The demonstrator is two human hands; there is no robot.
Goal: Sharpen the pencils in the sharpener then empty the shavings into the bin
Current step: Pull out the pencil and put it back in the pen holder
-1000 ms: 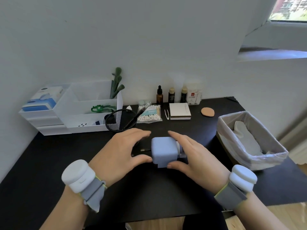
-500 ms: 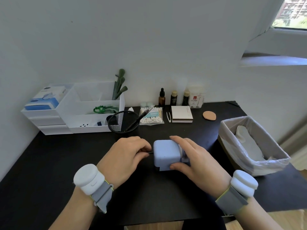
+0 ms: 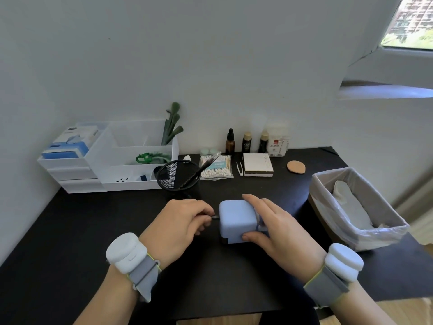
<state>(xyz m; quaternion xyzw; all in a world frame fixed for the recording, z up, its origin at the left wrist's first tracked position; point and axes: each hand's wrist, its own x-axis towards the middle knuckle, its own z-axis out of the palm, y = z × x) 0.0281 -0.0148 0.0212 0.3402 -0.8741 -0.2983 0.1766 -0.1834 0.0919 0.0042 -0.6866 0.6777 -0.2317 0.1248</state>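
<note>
While the left hand [image 3: 180, 225] pinches a pencil [image 3: 214, 217], the right hand [image 3: 278, 231] grips the sharpener [image 3: 236, 220] mid-desk.

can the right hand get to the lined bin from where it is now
Probably yes: the right hand rests on the pale blue sharpener, and only bare black desk lies between it and the plastic-lined bin beside it.
</note>
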